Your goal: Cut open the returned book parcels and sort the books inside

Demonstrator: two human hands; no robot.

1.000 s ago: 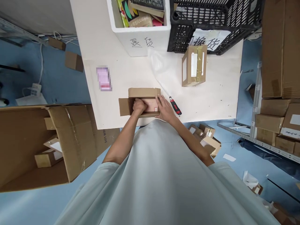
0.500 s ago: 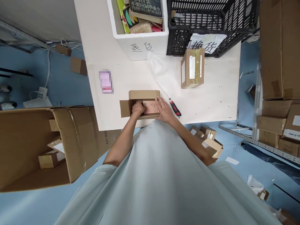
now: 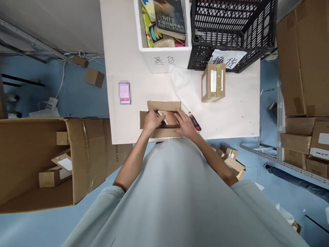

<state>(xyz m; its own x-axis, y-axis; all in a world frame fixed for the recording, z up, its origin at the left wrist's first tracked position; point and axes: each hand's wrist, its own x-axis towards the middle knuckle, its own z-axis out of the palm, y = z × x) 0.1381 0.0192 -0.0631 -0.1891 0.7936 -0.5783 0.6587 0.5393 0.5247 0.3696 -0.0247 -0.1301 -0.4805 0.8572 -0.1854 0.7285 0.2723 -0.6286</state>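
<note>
A small open cardboard box (image 3: 163, 105) lies near the front edge of the white table (image 3: 231, 109). Inside it a pinkish book (image 3: 171, 117) is tilted up at its left end. My left hand (image 3: 152, 120) grips that raised left end, fingers curled round it. My right hand (image 3: 185, 123) rests on the right side of the book and the box, fingers stretched over the edge. A red and black utility knife (image 3: 194, 121) lies just right of my right hand.
A sealed taped carton (image 3: 214, 82) stands at the back right. Behind it are a black crate (image 3: 231, 31) and a white foam bin (image 3: 164, 51) of books. A pink phone (image 3: 124, 92) lies left. A large open carton (image 3: 38, 161) is on the floor left; stacked cartons (image 3: 303, 68) stand right.
The book lay flat in the box before; now its left end is lifted by my left hand. My right hand stays at the box's right side. The view has shifted slightly.
</note>
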